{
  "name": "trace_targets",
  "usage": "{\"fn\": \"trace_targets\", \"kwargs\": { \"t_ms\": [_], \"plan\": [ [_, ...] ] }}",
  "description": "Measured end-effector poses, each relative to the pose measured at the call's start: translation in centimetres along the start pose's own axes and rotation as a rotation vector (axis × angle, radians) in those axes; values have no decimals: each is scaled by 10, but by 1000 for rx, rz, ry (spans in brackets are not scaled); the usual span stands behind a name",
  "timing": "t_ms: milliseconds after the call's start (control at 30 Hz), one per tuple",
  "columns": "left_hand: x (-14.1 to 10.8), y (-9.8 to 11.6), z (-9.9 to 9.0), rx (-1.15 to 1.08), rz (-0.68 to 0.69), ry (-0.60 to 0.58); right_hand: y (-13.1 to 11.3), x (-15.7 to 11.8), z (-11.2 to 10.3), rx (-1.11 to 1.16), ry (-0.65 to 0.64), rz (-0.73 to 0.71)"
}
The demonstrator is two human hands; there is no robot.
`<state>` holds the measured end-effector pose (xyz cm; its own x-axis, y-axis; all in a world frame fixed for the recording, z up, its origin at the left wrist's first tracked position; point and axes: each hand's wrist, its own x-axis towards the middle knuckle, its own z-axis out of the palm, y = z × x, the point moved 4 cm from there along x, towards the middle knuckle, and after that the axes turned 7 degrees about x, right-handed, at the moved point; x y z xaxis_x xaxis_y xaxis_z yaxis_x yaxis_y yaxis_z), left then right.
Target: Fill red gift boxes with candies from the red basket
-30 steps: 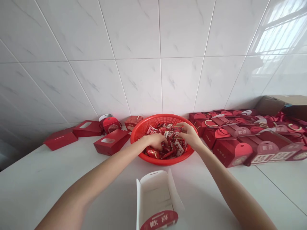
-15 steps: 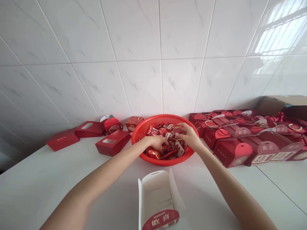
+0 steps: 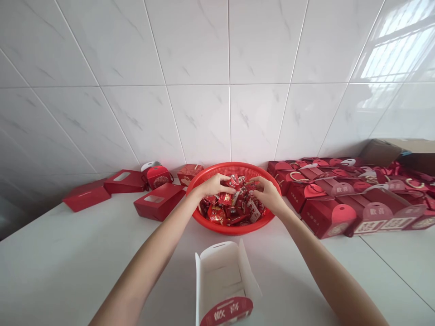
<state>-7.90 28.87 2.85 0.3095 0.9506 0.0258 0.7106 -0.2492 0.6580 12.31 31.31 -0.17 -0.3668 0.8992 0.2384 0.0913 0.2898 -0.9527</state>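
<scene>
A red plastic basket [image 3: 234, 230] holds a heap of red-wrapped candies [image 3: 217, 214]. Over its left half, my left hand [image 3: 214, 184] pinches a shiny red wrapped candy [image 3: 233, 183] between thumb and fingers. My right hand [image 3: 269, 194] reaches in from the other side, its fingers curled round a small red wrapped candy [image 3: 250, 186] that is partly covered. Nearer to me stands an open gift box [image 3: 222, 276], white inside, with a red front flap bearing white characters. Only its bare inside shows.
Left of the basket lie several red boxes [image 3: 159, 201], near the tiled wall [image 3: 197, 122]. Rows of red gift boxes [image 3: 328, 218] with handles crowd the right side, a cardboard carton [image 3: 384, 154] behind them. All stand on a white table [image 3: 102, 253].
My left hand has lifted out of the heap, up and slightly back, with a candy in its fingers. The right hand stays nearly in place. The open box has not moved.
</scene>
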Motion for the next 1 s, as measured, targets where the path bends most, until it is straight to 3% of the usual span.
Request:
{"fn": "trace_targets", "kwargs": {
  "t_ms": [100,333,500,700,800,1000],
  "plan": [
    [-4,3,-1,-202,-20,-2,-1,-1,3,-20,-40,23],
    [-4,7,4,-321,-21,-48,1,-1,10,-110,-127,66],
    [0,4,7,-243,89,-70,-5,0,9,7,-122,45],
    [-1,11,17,-189,161,-195,-9,-2,10,195,-242,28],
    [-2,14,17,-168,187,-202,-7,-1,8,241,-211,3],
    [-1,11,10,-226,165,-82,-5,1,5,325,-88,48]
  ]
}}
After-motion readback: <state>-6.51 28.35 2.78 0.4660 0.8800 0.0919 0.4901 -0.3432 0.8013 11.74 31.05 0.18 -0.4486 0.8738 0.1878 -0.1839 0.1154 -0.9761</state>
